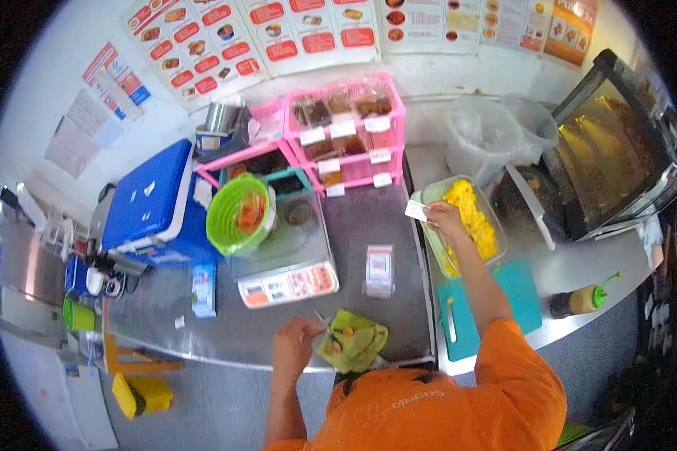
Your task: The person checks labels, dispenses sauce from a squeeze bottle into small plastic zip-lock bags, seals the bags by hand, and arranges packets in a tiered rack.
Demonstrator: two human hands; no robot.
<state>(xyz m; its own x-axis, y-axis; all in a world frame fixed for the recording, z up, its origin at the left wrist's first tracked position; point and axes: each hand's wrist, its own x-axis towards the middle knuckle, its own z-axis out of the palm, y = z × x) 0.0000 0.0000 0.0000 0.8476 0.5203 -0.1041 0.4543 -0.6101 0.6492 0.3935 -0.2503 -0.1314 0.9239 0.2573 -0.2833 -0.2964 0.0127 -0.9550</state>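
Note:
My right hand (pixel 445 219) pinches a small white card (pixel 417 210) with faint print on it. It is over the left side of a clear tray (pixel 502 239) that holds chopped yellow food (pixel 470 214). My left hand (pixel 299 331) is closed at the front edge of the steel counter, and a thin greyish thing sticks out of its fingertips, too small to make out. Just right of that hand lies a crumpled green cloth or bag (pixel 362 347) with two round brown-orange spots on it. A pack of small plastic bags (pixel 379 269) lies farther back.
A scale (pixel 289 284) bears a green basket (pixel 217 218). Behind stand pink stacked racks (pixel 344 182) of packets; a blue cooler (pixel 149 197) is at left. At right are a teal cutting board (pixel 515 301) with a small knife, a large knife (pixel 530 203), a sauce bottle (pixel 579 301) and a glass-fronted case (pixel 609 143).

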